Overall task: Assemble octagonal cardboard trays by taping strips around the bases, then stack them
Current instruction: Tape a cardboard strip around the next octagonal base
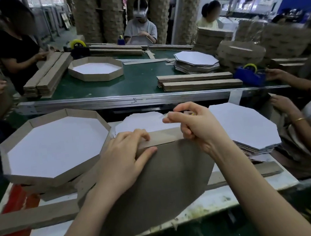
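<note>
Your left hand (pixel 124 159) holds the strip (pixel 165 136) against the top edge of the base (pixel 159 186): fingers curled over the strip, thumb pressed on the base's brown face. The base is tilted up in front of you, brown side toward you, its lower edge hanging over the near lip of the white counter (pixel 240 195). The strip runs along that top edge, between your two hands.

Your right hand (pixel 195 126) is raised just above the strip's right end. Thumb and forefinger pinch a small pale bit, looks like tape (pixel 165 116), too blurred to be sure. The other fingers are clenched into the palm.

A finished tray (pixel 64 179) sits to the left, touching the base, white floor up, brown wall all round. A pile of flat bases (pixel 240 124) lies to the right, white side up. A second pile (pixel 141 121) shows just behind the strip. A loose long strip (pixel 31 217) lies flat on the counter at near left, partly under the base. Another strip piece (pixel 256 171) lies at near right.

Beyond is a green counter (pixel 141 80) with another tray (pixel 96 77), a far pile of bases (pixel 196 59), bundles of strips (pixel 201 85) and a blue tape dispenser (pixel 250 76). Several other people are at both counters. One person's hand (pixel 283 105) rests beside the right pile.
</note>
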{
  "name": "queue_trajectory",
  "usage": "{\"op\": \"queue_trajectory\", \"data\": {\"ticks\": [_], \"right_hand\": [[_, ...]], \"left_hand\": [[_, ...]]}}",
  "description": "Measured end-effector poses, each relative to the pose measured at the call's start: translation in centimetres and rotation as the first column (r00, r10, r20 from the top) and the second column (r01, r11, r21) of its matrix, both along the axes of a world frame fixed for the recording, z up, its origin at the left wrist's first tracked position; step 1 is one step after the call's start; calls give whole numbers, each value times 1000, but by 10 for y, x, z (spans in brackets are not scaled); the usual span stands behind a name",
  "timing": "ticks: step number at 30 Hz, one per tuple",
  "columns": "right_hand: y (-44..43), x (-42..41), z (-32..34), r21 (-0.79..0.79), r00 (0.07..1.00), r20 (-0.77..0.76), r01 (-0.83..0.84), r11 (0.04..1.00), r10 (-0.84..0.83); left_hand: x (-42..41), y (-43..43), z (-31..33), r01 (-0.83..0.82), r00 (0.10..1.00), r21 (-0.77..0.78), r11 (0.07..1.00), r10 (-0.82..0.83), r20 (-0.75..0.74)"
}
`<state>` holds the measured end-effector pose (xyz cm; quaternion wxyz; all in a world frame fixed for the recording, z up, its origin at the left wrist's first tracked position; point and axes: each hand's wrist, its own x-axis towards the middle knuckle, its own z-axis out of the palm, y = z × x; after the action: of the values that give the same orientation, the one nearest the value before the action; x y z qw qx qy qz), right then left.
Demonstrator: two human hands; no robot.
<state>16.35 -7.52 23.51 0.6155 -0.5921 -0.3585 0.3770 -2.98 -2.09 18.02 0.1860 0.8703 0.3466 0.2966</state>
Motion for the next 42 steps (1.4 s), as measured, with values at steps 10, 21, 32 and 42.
{"op": "queue_trajectory", "data": {"ticks": [10,21,32,42], "right_hand": [[-43,-42,-29,-9,985,-67,157,988,-157],[-65,-53,-37,-30,956,-234,174,984,-176],[-67,-51,-54,-28,985,-74,153,988,-155],[-61,-51,-61,64,989,93,110,992,-115]], "left_hand": [[-5,-22,6,38,998,118,992,-33,-46],[-6,-24,5,61,983,166,984,-31,-178],[-2,-14,0,97,961,162,982,-50,-272],[8,-14,9,37,978,93,995,-17,-206]]}}
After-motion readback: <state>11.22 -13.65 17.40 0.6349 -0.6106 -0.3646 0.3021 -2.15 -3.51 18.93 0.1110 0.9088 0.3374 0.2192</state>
